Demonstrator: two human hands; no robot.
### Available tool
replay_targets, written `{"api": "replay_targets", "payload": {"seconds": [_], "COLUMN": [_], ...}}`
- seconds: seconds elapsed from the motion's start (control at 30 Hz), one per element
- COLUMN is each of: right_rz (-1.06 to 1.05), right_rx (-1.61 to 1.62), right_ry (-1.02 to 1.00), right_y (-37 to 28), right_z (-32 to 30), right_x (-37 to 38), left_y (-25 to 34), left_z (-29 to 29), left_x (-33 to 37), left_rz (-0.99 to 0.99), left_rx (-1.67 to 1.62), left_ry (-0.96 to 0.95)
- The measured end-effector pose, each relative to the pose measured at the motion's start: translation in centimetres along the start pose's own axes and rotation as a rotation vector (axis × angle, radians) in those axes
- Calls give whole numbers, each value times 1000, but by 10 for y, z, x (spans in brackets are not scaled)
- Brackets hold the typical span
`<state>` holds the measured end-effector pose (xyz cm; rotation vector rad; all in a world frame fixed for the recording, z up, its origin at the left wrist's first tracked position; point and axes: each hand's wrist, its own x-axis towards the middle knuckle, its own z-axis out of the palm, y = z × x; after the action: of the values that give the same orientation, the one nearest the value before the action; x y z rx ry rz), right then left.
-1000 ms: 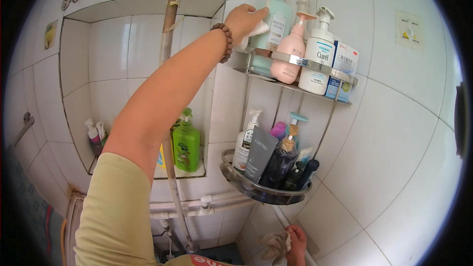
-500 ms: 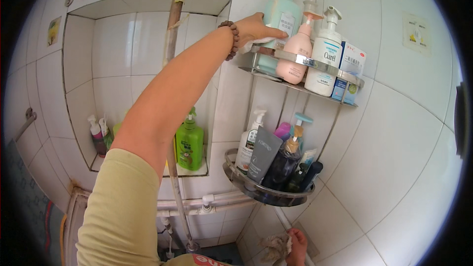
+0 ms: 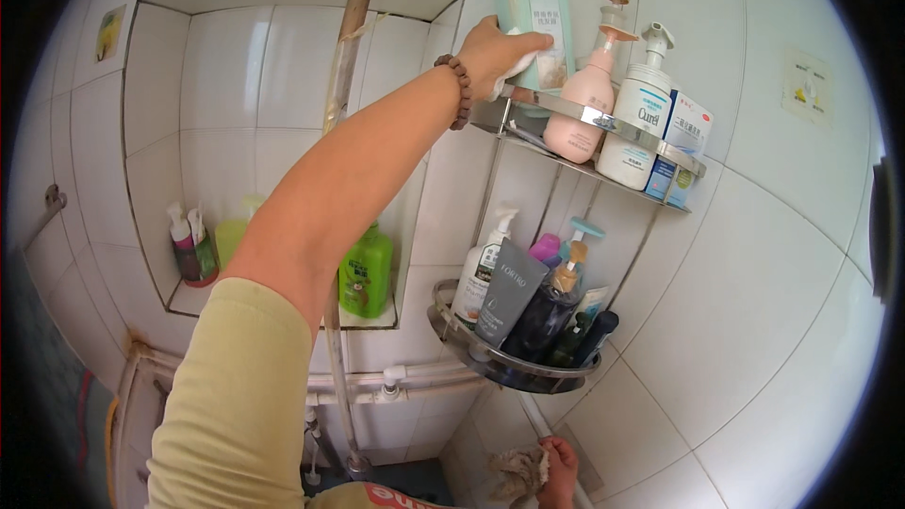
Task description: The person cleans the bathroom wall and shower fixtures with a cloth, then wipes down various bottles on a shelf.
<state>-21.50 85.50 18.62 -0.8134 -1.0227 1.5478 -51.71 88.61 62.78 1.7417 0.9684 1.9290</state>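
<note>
My left hand (image 3: 504, 49) is closed round a mint-green pump bottle (image 3: 535, 14), which is lifted so that its lower end is around the rail of the upper corner shelf (image 3: 636, 135). A bit of white material shows between the palm and the bottle; what it is I cannot tell. To the bottle's right on that shelf stand a pink pump bottle (image 3: 586, 99), a white pump bottle (image 3: 641, 108) and a blue-and-white box (image 3: 686, 127). Low down, my right hand (image 3: 559, 471) grips a crumpled beige cloth (image 3: 517, 473) beside a pale pipe.
The lower corner shelf (image 3: 500, 363) holds several bottles and a grey tube (image 3: 509, 292). A vertical pipe (image 3: 347, 47) runs before a tiled niche holding a green bottle (image 3: 366, 273) and small bottles (image 3: 193, 254). White pipes (image 3: 405, 385) cross the wall below.
My left hand has raised the mint-green bottle upward from the upper shelf. The view has shifted a little. My right hand still holds the cloth low down.
</note>
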Motion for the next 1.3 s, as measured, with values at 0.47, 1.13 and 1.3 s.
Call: {"api": "replay_targets", "payload": {"seconds": [0.47,1.13,1.3], "right_rz": [74,-242,-801], "right_rx": [-313,-210,-139], "right_ry": [28,-222,-262], "right_y": [-27,-108,-212], "right_z": [18,109,174], "right_x": [-31,-32,-27], "left_y": [21,38,49], "left_z": [-20,-90,-90], "left_x": [5,-49,-55], "left_rz": [494,412,300], "left_rx": [234,226,265], "left_ry": [208,33,-10]}}
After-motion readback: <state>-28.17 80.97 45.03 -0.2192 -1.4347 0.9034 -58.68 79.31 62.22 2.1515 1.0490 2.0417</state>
